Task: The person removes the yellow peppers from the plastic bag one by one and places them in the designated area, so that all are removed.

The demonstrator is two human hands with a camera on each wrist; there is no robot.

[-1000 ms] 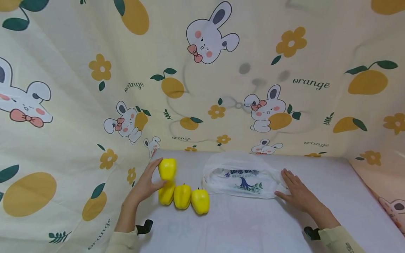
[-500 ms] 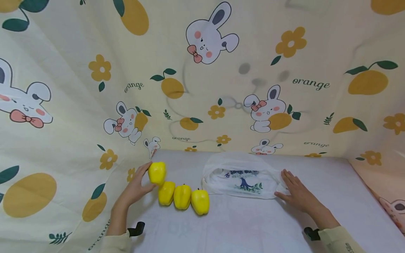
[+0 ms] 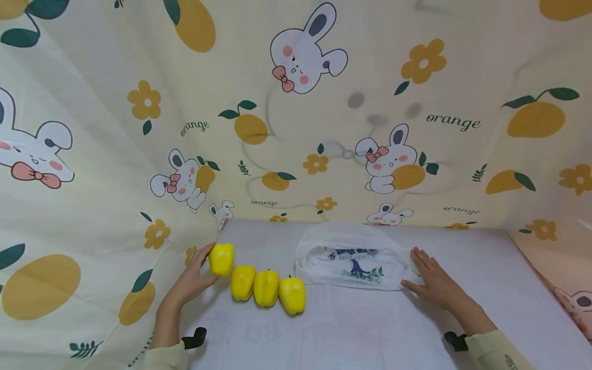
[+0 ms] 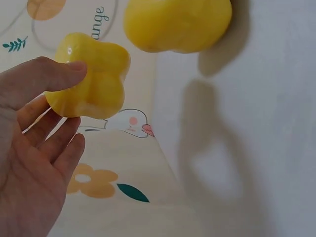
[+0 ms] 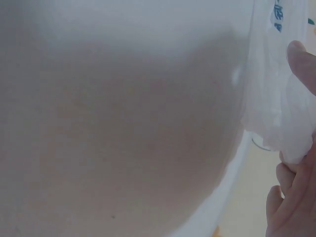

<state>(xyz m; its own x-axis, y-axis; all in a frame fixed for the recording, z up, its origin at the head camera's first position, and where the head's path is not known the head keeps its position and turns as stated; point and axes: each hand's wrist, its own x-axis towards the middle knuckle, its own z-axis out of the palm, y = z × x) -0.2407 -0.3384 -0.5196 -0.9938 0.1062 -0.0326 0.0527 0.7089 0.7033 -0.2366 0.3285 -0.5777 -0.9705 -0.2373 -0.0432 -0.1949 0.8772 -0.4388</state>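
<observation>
My left hand (image 3: 189, 280) holds a yellow bell pepper (image 3: 222, 260) at the left of the table. In the left wrist view, the thumb lies on one side of this bell pepper (image 4: 94, 76) and the fingers are against the other. Three more yellow bell peppers stand in a slanting row just right of it: the nearest bell pepper (image 3: 242, 283), the middle bell pepper (image 3: 266, 289) and the right bell pepper (image 3: 292, 295). My right hand (image 3: 437, 281) rests with extended fingers at the right edge of a white plastic bag (image 3: 324, 264) with a printed tree.
The bag lies flat towards the back of the white table (image 3: 351, 334). A patterned cloth (image 3: 296, 133) with rabbits and oranges hangs behind the table and along its left side. Another part of the cloth borders the table at the right.
My left hand has moved left and towards me with the bell pepper, lowering it from above the row to a place left of it. The right hand and the bag have stayed still.
</observation>
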